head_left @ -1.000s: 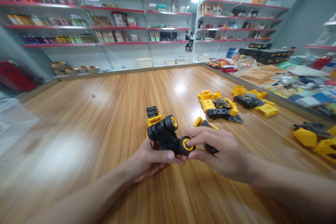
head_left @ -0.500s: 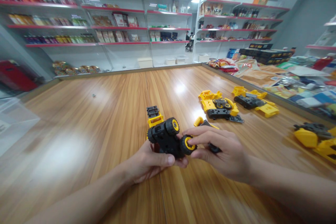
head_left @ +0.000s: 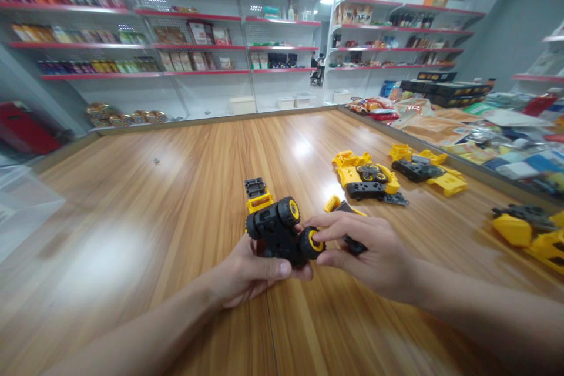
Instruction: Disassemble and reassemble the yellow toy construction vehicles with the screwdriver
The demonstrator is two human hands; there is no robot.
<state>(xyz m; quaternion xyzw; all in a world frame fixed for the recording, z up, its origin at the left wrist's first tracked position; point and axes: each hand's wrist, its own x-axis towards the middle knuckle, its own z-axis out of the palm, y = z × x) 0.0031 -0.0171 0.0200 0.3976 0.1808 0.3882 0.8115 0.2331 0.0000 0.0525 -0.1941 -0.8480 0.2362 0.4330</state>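
My left hand (head_left: 249,273) grips a black and yellow toy truck (head_left: 274,227) from below, holding it just above the wooden table (head_left: 176,200). My right hand (head_left: 368,252) pinches a black wheel with a yellow hub (head_left: 311,242) at the truck's near right corner. A second wheel (head_left: 289,210) sits on the truck's upper side. A yellow and black piece (head_left: 339,207) lies on the table right behind my right hand, partly hidden by the fingers.
Taken-apart yellow and black toy vehicles lie at the right: one (head_left: 366,178), another (head_left: 423,169), and a third (head_left: 531,232) near the edge. Packaged goods (head_left: 476,123) cover the adjoining counter. Store shelves (head_left: 176,41) line the back wall.
The truck and both hands have barely shifted, a touch to the left. The grip on truck and wheel stays the same.
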